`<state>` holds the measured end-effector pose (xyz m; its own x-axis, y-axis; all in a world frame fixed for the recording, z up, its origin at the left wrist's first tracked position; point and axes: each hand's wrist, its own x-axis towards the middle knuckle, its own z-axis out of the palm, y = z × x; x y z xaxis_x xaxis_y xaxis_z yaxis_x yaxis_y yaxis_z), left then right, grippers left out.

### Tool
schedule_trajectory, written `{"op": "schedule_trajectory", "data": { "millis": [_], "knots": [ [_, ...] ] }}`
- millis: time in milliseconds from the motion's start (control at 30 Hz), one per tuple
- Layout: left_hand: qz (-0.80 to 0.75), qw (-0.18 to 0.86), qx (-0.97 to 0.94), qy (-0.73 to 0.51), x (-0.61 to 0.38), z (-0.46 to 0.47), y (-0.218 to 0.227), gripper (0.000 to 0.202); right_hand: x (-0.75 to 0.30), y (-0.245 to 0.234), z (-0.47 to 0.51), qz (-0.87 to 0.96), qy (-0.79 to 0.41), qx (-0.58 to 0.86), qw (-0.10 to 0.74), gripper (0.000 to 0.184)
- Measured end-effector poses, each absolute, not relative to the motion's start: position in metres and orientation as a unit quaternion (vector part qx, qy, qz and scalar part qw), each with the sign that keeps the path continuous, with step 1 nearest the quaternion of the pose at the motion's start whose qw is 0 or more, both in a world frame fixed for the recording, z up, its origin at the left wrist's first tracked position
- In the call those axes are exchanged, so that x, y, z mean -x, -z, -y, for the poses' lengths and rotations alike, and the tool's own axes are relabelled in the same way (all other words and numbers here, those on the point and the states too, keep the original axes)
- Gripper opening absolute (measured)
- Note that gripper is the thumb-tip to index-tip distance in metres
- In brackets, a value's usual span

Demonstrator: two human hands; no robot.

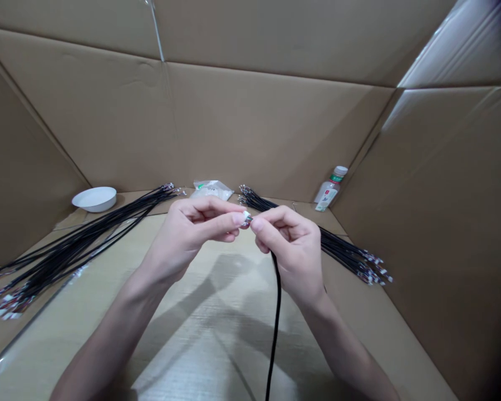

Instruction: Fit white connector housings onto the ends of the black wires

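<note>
My left hand and my right hand meet above the table, fingertips pinched together. Between them sits a small white connector, gripped by my left thumb and forefinger. My right hand holds a black cable whose end reaches the connector; the cable hangs down toward me and leaves the bottom of the view. A bundle of black cables lies to the left. Another bundle of black cables with white ends lies to the right, partly hidden behind my right hand.
A white bowl stands at the back left. A clear plastic bag lies at the back centre, a small white bottle at the back right. Cardboard walls enclose the wooden table on three sides.
</note>
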<state>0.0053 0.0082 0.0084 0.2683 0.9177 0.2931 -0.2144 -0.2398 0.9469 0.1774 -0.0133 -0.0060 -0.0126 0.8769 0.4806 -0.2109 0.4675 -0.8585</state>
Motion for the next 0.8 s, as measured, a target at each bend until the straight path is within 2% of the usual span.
{"op": "schedule_trajectory", "data": {
  "millis": [133,300,400,633,800],
  "knots": [
    [-0.327,0.441,-0.625,-0.555,-0.002,-0.008,-0.009,0.015,-0.173,0.016,0.006,0.517,-0.477,0.281,0.653,0.015],
    [-0.318,0.163,-0.724,-0.590,-0.001,-0.002,-0.008,0.013,-0.171,0.018,0.006,0.460,-0.519,0.278,0.665,0.014],
    [-0.296,0.044,-0.762,-0.575,-0.004,-0.001,-0.007,0.018,-0.171,0.015,0.010,0.450,-0.548,0.262,0.655,0.014],
    [-0.241,-0.117,-0.765,-0.586,-0.007,-0.003,0.001,0.029,-0.170,0.015,0.014,0.455,-0.562,0.248,0.645,0.015],
    [-0.238,-0.131,-0.764,-0.585,-0.010,-0.004,0.004,0.027,-0.170,0.018,0.013,0.435,-0.559,0.276,0.649,0.014]
  ]
}}
